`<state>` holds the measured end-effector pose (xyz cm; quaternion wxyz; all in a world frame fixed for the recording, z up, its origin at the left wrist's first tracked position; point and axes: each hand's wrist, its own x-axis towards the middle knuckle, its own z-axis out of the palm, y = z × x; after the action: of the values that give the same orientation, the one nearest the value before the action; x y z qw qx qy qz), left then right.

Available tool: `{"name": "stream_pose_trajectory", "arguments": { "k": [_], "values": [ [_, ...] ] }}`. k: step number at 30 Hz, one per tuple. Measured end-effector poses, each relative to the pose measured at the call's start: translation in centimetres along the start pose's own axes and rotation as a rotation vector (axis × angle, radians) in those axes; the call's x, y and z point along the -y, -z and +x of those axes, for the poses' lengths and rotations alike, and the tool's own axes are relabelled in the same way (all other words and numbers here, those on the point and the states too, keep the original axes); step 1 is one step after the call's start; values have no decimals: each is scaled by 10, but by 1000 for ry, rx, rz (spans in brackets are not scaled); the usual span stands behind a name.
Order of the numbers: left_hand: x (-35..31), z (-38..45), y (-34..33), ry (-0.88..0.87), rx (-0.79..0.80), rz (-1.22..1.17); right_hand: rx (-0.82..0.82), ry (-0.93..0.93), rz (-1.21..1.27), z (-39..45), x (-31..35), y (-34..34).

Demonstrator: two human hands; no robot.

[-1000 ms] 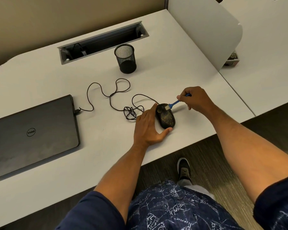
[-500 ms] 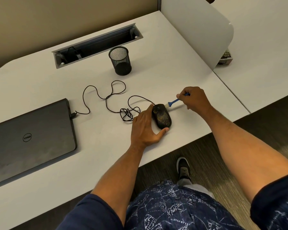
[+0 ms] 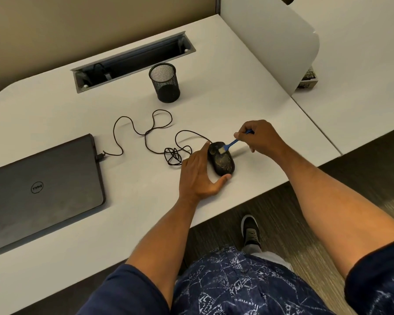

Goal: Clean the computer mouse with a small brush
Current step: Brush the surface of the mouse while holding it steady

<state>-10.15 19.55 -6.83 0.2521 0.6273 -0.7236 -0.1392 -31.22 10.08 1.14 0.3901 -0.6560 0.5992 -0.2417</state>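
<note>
- Your left hand cradles the dusty black corded mouse, thumb at its near end; long axis runs away from you.
- Your right hand pinches the small blue-handled brush, bristles on the far end, so sweep lengthwise toward you.

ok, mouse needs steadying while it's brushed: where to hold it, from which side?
Hold the mouse across its rear half, coming from its left. The brush works the front top from the right, and the cable leaves the front, so the rear and left flank are free. The left hand does this: fingers along the left side, thumb at the rear end.
</note>
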Motion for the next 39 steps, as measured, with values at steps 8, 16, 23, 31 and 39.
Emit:
{"name": "stream_pose_trajectory", "arguments": {
  "k": [8,16,23,31,39],
  "values": [
    [-1,0,1,-8,-13,-7,-92,-51,-20,7,-1,2],
    [-1,1,1,-14,-16,-8,-166,-53,-119,10,-7,4],
    [0,0,0,-18,-7,-2,-7,-19,-111,5,-11,-3],
    [0,0,0,-18,-7,-3,-66,-23,26,5,-13,-1],
    [0,0,-1,-14,-4,-7,-179,-29,4,1,-15,1]
  ]
}}
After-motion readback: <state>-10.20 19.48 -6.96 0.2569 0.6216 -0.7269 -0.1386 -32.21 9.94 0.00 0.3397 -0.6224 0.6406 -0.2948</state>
